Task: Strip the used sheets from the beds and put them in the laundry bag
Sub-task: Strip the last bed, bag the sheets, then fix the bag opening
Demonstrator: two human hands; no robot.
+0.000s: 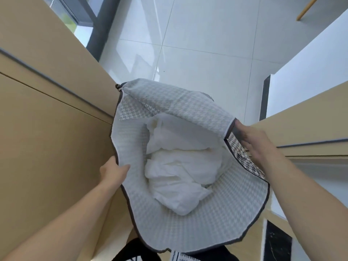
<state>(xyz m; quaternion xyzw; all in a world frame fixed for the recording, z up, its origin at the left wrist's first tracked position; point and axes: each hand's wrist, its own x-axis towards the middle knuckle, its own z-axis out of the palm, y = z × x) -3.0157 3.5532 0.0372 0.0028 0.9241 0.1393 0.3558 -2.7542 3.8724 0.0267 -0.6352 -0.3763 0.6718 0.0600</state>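
A grey houndstooth laundry bag (pixel 169 228) with a dark rim stands open below me, in the middle of the view. Crumpled white sheets (pixel 178 172) fill its bottom. My left hand (pixel 113 172) pinches the bag's left rim, thumb inside the lining. My right hand (pixel 252 142) grips the right rim, where the patterned outside folds over. Both hands hold the mouth wide apart.
Tan wooden furniture panels (pixel 52 129) flank the bag on the left and on the right (pixel 308 132). Glossy white floor tiles (pixel 197 53) stretch ahead. A white wall (pixel 310 63) rises at the right, and a dark window frame (pixel 99 29) stands at the upper left.
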